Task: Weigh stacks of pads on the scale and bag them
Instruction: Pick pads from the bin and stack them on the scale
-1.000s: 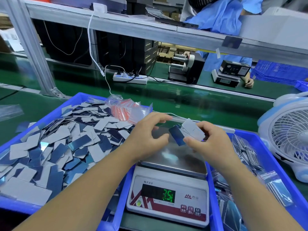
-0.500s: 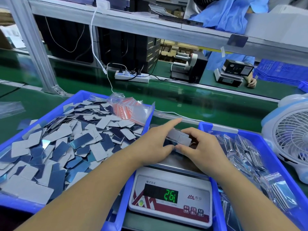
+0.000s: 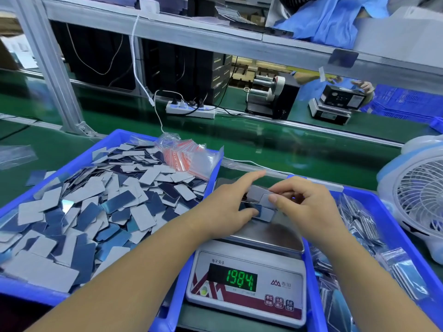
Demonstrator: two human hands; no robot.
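Left hand (image 3: 224,207) and right hand (image 3: 303,207) pinch grey-and-blue pad stack (image 3: 260,202) on one scale (image 3: 247,281) (display green); two blue trays.

Green conveyor belt (image 3: 275,149) is spanned by an aluminium frame shelf (image 3: 215,41). White power strip (image 3: 190,110) and, possibly, a tape dispenser (image 3: 271,92) are seen behind; fan (image 3: 417,202) at right.

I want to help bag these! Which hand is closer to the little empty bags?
Probably the left hand. The empty bags lie in the far corner of the left bin, just beyond it. The right hand would have to cross over the scale.
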